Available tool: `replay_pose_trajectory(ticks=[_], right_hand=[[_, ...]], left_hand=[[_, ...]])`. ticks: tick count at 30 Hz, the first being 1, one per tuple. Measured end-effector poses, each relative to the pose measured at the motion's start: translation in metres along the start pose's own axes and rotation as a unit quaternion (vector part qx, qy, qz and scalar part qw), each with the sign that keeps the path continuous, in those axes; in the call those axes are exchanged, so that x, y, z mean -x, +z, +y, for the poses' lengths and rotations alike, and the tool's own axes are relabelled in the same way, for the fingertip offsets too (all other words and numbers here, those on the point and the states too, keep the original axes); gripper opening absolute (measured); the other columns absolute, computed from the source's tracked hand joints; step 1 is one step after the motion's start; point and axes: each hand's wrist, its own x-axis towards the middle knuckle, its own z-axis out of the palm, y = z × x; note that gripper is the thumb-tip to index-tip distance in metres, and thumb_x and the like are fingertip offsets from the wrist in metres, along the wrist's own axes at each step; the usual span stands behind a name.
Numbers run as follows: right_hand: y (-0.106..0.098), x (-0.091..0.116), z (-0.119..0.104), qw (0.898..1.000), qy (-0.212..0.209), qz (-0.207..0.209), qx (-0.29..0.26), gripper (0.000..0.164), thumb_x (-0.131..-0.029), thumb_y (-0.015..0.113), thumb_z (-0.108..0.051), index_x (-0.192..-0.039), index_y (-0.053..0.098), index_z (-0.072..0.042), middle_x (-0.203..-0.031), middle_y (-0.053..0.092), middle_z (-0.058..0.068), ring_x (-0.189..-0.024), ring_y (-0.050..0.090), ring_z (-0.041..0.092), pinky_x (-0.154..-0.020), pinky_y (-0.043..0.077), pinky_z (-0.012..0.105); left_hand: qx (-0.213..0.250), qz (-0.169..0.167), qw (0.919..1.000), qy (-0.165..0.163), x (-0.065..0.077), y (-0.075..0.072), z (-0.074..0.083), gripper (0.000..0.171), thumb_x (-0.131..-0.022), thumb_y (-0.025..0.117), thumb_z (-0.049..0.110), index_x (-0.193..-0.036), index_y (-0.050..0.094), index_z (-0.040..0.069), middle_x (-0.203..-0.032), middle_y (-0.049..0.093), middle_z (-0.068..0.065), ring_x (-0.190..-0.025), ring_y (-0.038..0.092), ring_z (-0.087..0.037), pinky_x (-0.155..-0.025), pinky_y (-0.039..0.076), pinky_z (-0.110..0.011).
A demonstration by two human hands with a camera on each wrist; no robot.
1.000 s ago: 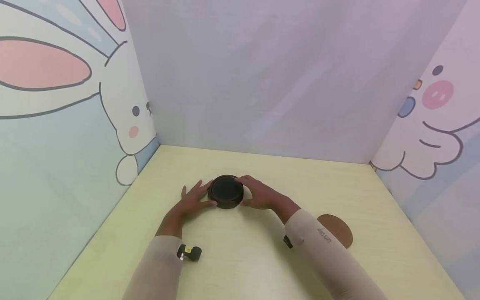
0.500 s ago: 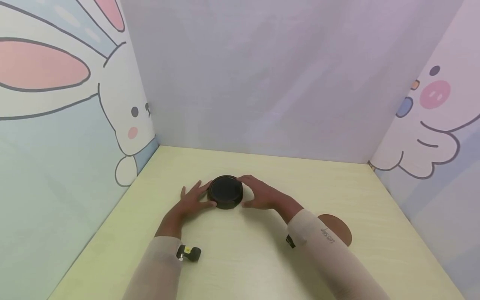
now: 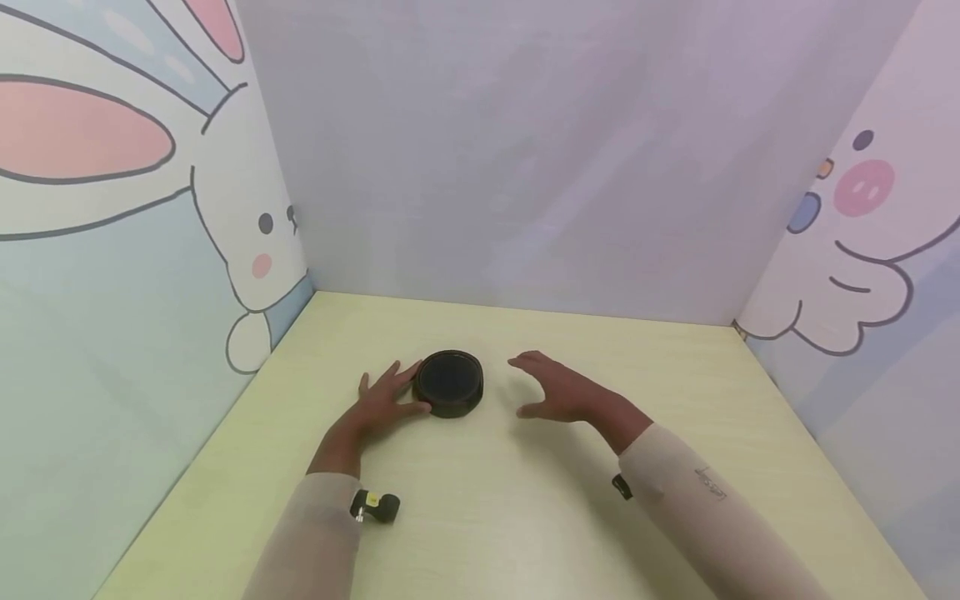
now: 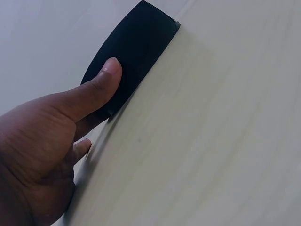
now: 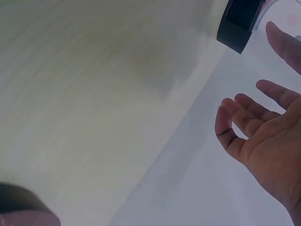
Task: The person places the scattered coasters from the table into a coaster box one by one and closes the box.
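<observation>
A low, round black holder [image 3: 450, 379] with a raised rim lies on the pale table. My left hand [image 3: 381, 407] grips its left side, thumb at the front and index finger toward the back. In the left wrist view the thumb [image 4: 106, 84] lies flat against the black holder's side wall [image 4: 136, 47]. To the right, apart from the holder, is my right hand [image 3: 562, 392], fingers and thumb spread with nothing between them. The right wrist view shows that hand [image 5: 270, 141] a short gap away from the black holder [image 5: 240, 23].
The table [image 3: 480, 517] has a back wall [image 3: 510, 150] and printed side walls, one with a rabbit [image 3: 247, 192]. A dark, blurred shape [image 5: 21, 200] fills the lower left corner of the right wrist view; its kind cannot be told.
My right hand has let go of the holder and moved right. Its sleeve now hides the brown disc seen earlier on the right. The left hand stays at the holder.
</observation>
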Motion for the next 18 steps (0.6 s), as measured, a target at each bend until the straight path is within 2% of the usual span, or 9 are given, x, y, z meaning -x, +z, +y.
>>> replay_pose_trajectory(ticks=[8,14,18], right_hand=[[-0.004,0.029,0.018,0.997,0.028,0.048,0.044,0.071,-0.100,0.080,-0.032,-0.159,0.053,-0.002,-0.163,0.052,0.024,-0.151,0.051,0.045,-0.124,0.044,0.065],[-0.005,0.053,0.027,0.990,0.066,0.078,0.095,0.068,-0.099,0.080,-0.038,-0.154,0.060,-0.004,-0.156,0.059,0.024,-0.146,0.055,0.048,-0.109,0.043,0.077],[-0.005,0.069,0.034,0.985,0.111,0.075,0.105,0.070,-0.096,0.081,-0.042,-0.153,0.061,-0.006,-0.155,0.060,0.023,-0.145,0.053,0.048,-0.097,0.041,0.068]], left_hand=[[-0.006,-0.005,1.0000,0.000,-0.001,0.000,0.003,0.099,-0.096,0.076,0.062,-0.174,0.030,0.023,-0.181,0.028,-0.015,-0.172,0.010,-0.043,-0.131,-0.020,-0.074],[-0.009,-0.007,0.9999,-0.001,-0.001,0.000,0.001,0.100,-0.095,0.076,0.064,-0.174,0.030,0.023,-0.181,0.028,-0.016,-0.172,0.010,-0.043,-0.131,-0.019,-0.074],[-0.009,-0.007,0.9999,-0.003,-0.002,0.001,-0.002,0.102,-0.094,0.075,0.067,-0.174,0.030,0.024,-0.181,0.028,-0.016,-0.172,0.010,-0.043,-0.131,-0.019,-0.074]])
